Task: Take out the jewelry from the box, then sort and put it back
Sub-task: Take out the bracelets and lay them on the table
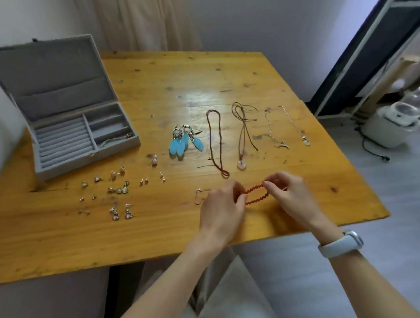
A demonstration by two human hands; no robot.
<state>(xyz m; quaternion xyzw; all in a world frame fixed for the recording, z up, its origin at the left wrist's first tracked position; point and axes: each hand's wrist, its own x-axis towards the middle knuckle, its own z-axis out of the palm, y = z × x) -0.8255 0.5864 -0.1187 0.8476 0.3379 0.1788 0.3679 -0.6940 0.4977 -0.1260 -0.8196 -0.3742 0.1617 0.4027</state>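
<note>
A wooden table [154,228] carried an open grey jewelry box [62,120], small earrings [112,191], blue feather earrings [183,141] and four necklaces [243,136] in a row.

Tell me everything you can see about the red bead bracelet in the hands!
The red bead bracelet is a loop of tiny orange-red beads, looking glassy or stone-like, strung closely together. It is stretched into a long, narrow oval between two hands, just above the wooden table near its front edge. The left hand pinches its left end and the right hand pinches its right end with fingertips. Whether it touches the table cannot be told.
</note>
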